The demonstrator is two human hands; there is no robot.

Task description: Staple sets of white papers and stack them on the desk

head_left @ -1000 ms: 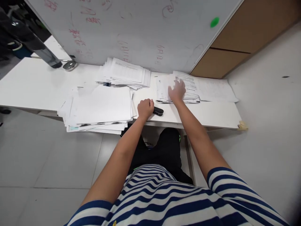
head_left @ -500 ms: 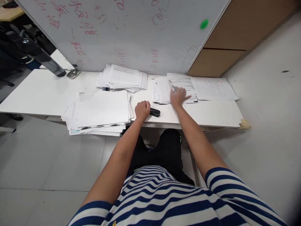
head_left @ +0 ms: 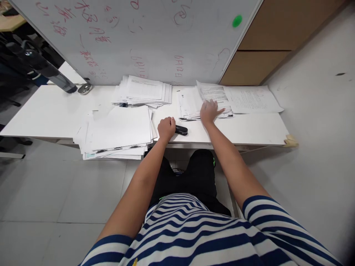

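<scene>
My left hand [head_left: 166, 128] is wrapped round a black stapler [head_left: 181, 130], whose end sticks out to the right above the white desk. At the right, my right hand [head_left: 208, 112] lies on a spread stack of printed papers [head_left: 189, 103]. Its thumb and index finger appear pinched at a raised sheet of paper [head_left: 212, 91], though the fingertips are blurred; the little finger juts out to the right. From under that sheet a handwritten page [head_left: 251, 99] stretches rightward, its corner curling past the desk's end.
Left of my left hand is a thick paper pile [head_left: 119, 129] overhanging the front edge. Behind it sits another stack of printed sheets [head_left: 145, 88]. A computer mouse [head_left: 84, 88] and a dark bottle [head_left: 59, 79] stand farther left. A whiteboard [head_left: 155, 40] rises behind the desk [head_left: 249, 131].
My right hand's fingers have shifted slightly at the papers, and the raised sheet's upper corner stands a little higher. My left hand stays on the stapler. The view has turned slightly.
</scene>
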